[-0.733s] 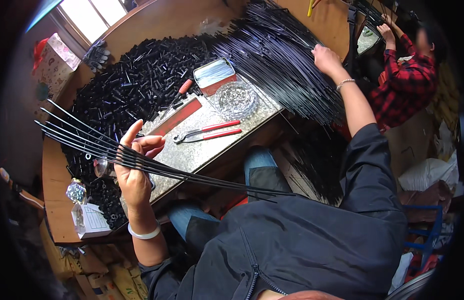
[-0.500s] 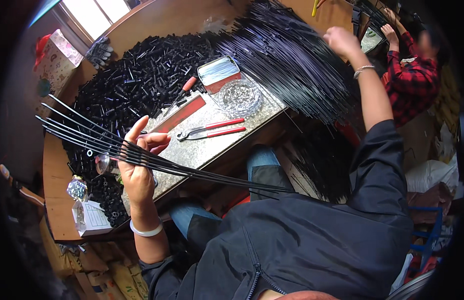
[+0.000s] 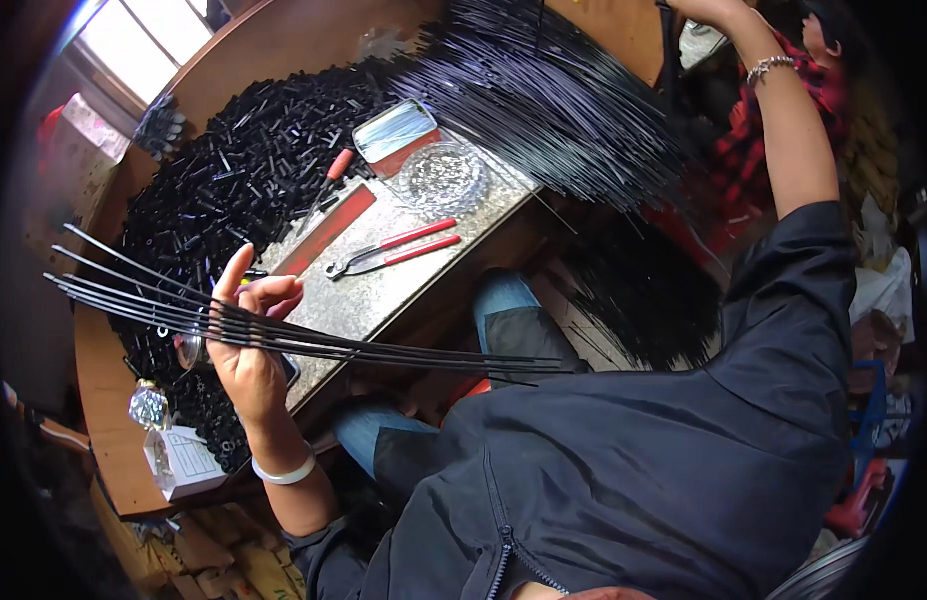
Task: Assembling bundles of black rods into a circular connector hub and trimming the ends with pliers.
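In our left hand (image 3: 247, 362): rods (image 3: 308, 340), loosely gripped by half-curled fingers, forefinger raised, ends fanning leftward.
Right hand (image 3: 711, 8): has swung off the pile (image 3: 553, 110) to the top edge, so only our left minds the rods; it's cut off, so we cannot tell its grip.
Surface (image 3: 373, 290): bowl (image 3: 443, 178) and pliers (image 3: 420, 233) lie between left hand and pile, probably hindering a straight reach; tubes (image 3: 233, 150) heaped beyond.

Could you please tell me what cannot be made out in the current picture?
Head view:
Right hand: cut off by the top edge, so its grip is unclear.
Dark object: partly hidden behind the left hand.
Small pieces in the clear bowl: too small to tell apart.
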